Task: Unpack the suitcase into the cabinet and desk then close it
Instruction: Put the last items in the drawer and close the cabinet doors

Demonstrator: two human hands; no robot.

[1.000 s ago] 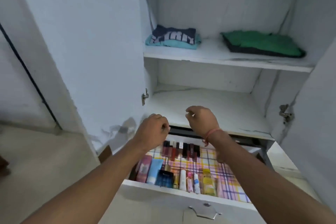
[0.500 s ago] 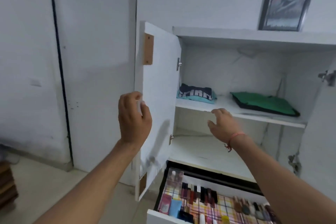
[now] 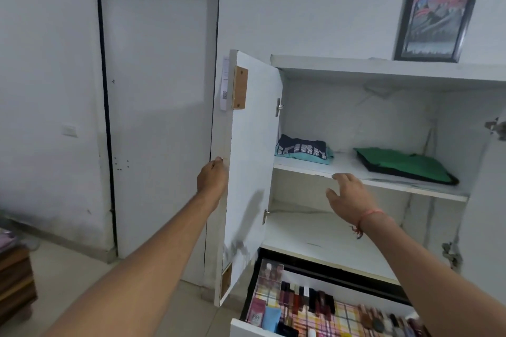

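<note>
White cabinet point(image 3: 383, 68) — doors open, folded clothes point(image 3: 304, 151) inside

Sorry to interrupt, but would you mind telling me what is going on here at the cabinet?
A person stands at an open cabinet. The left hand grips the outer edge of the left door, which stands ajar. The right hand reaches with relaxed fingers toward the upper shelf, holding nothing. Two folded piles lie on that shelf: a navy and teal one and a green one. The lower shelf looks bare. Below, a drawer of cosmetics is pulled out.
</note>
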